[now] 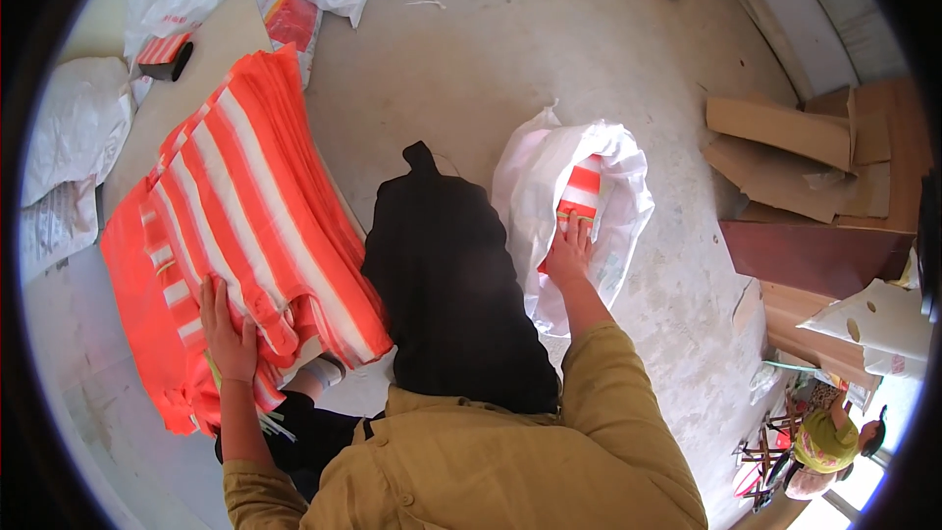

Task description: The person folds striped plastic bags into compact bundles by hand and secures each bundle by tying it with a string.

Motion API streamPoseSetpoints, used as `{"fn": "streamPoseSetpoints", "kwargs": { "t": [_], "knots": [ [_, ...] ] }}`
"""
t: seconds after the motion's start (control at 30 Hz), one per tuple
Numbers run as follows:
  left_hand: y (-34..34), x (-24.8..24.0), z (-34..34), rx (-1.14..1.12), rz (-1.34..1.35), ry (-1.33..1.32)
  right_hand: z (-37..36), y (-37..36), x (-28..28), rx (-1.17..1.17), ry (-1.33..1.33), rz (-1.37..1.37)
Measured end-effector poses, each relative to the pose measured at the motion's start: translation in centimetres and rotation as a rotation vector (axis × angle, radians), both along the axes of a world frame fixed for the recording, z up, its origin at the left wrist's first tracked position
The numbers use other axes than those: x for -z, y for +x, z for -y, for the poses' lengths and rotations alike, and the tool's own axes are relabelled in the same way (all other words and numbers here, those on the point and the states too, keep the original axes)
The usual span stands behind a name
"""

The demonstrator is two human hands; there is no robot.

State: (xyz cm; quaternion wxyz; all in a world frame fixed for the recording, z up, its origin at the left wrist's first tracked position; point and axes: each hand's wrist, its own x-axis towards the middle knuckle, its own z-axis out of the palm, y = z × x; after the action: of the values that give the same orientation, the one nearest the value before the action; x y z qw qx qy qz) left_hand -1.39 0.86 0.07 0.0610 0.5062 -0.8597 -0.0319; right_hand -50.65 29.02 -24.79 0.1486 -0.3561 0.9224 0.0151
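The pile (275, 167) of orange-and-white striped cloth lies on the pale table (226, 44) at the person's left, probably put there to be within easy reach. The left hand (228, 334) rests palm down on its near part, fingers stretched out and thumb apart, perhaps to steady the loose layers; no firm grasp shows. To the right, the white bag (628, 201) stands on the floor (471, 49), its mouth spread upward, which gives the arm a way in. Inside is a striped bundle (582, 182), and the right hand (569, 250) reaches in with its fingertips against it, likely pressing or guiding it; the thumb is hidden, so whether it grips, I cannot say.

The pile's stripes run from far left to near right, and its long right edge follows that same slant. The bundle's stripes cross from side to side, while its long axis seems to run away from the person, though its near end is hidden
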Motion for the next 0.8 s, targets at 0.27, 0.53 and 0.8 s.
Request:
{"fn": "streamPoseSetpoints", "kwargs": {
  "t": [0.27, 0.53, 0.8],
  "knots": [
    [0.7, -0.6, -0.3, -0.007, -0.046, -0.009, 2.2, -2.2, -2.1, 0.13, -0.138, 0.188],
    [1.3, -0.7, 0.9, 0.086, -0.263, 0.116, 6.0, -9.4, -8.1, 0.075, -0.814, -0.001],
    [5.9, -2.5, -0.1, -0.159, -0.736, 0.176, 23.4, 6.6, -30.9, -0.76, -0.823, 0.343]
  ]
}}
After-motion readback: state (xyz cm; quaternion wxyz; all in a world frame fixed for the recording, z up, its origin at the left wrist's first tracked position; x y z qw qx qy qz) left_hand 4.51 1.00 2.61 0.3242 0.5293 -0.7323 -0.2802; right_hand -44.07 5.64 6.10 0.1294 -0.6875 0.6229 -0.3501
